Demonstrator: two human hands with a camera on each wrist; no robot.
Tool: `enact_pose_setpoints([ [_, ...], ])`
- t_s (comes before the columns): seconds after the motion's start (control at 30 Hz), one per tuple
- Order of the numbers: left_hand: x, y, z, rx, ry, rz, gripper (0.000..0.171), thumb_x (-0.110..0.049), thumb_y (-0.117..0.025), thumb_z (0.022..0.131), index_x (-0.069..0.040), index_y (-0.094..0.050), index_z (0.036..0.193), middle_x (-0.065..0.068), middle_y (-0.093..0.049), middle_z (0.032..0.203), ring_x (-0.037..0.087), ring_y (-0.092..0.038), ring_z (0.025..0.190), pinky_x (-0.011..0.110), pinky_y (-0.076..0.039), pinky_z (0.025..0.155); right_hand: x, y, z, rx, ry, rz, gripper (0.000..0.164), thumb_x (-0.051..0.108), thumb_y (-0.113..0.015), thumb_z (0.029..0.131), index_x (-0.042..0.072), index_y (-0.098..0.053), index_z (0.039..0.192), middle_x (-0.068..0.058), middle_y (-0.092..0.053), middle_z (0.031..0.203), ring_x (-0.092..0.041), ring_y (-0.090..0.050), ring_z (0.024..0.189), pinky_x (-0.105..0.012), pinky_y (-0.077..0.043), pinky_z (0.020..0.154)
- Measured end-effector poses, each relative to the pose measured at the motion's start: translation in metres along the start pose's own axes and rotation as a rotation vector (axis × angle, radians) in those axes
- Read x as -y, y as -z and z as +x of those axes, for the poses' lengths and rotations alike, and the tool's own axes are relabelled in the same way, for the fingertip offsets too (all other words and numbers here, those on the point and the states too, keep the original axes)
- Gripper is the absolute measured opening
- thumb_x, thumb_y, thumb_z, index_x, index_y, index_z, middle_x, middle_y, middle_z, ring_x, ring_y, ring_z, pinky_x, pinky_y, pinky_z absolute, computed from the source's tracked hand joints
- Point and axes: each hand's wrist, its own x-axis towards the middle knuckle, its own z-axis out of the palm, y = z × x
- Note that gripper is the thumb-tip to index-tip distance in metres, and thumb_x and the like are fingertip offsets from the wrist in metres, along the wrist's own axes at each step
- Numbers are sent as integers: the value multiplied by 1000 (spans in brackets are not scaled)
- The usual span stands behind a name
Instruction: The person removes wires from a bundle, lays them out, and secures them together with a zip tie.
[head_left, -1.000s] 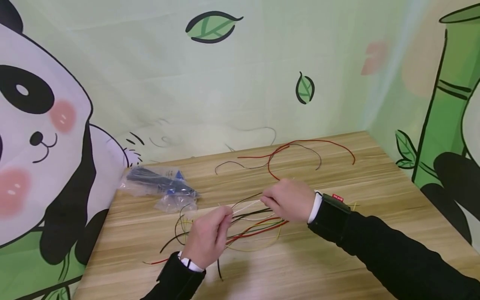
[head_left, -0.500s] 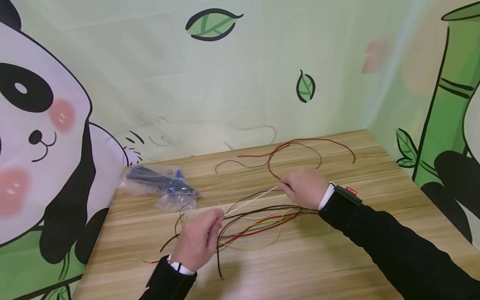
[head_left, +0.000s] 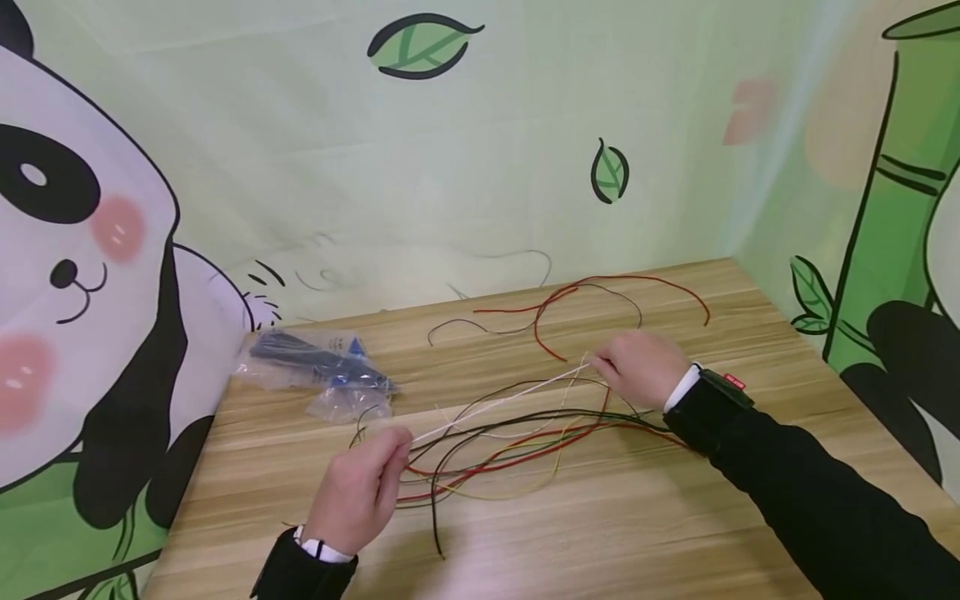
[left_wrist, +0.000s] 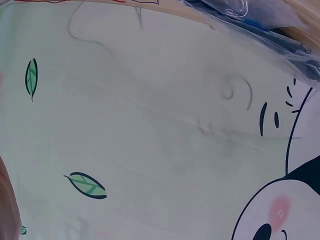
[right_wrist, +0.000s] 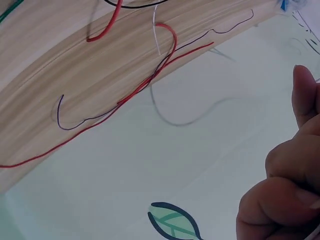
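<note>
A white wire is stretched straight between my two hands in the head view. My left hand pinches its near end between thumb and curled fingers, at the left of the table. At the right and farther back, my right hand pinches the other end. Below the white wire lies a loose bundle of wires, among them a red wire, a black wire and a yellow wire. The right wrist view shows curled fingers of the right hand; only a sliver of the left hand enters the left wrist view.
A clear plastic bag with long dark pieces inside lies at the back left. Behind the right hand, a red wire and a thin purple wire lie near the table's back edge. A printed cloth backdrop rises behind the table.
My hands have moved apart, the left toward lower left and the right to the right. The white wire between them now shows a longer straight stretch.
</note>
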Motion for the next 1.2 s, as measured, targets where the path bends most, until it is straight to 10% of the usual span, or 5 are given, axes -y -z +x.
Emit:
enact_pose_setpoints([
  [0.33,15,15,-15,3,74,31,32,-27,-39,104,-7,-60,92,-5,-55,74,5,-47,59,22,-41,54,-25,-1,-13,55,49,221,22,19,-60,96,17,-64,75,10,-43,61,-7,-39,54,-27,-34,55],
  [0.7,34,25,-35,83,121,102,35,-30,-36,105,-8,-60,92,-2,-60,78,5,-53,63,23,-46,57,-56,-3,-27,63,-24,200,18,18,-58,97,17,-69,82,6,-63,77,-9,-50,64,-32,-43,64],
  [0.93,42,25,-40,143,129,189,1,-9,-61,93,-8,-60,93,-6,-62,73,3,-54,57,24,-45,50,-65,-4,-38,56,-49,237,18,20,-60,96,17,-69,80,7,-56,69,-8,-39,54,-29,-34,57],
  [1.2,62,25,-49,308,207,271,21,2,-78,74,-12,-67,86,-2,-66,77,11,-62,65,30,-50,59,-79,-9,-50,63,-148,345,17,19,-58,97,12,-70,88,3,-59,73,-12,-44,60,-29,-36,58],
])
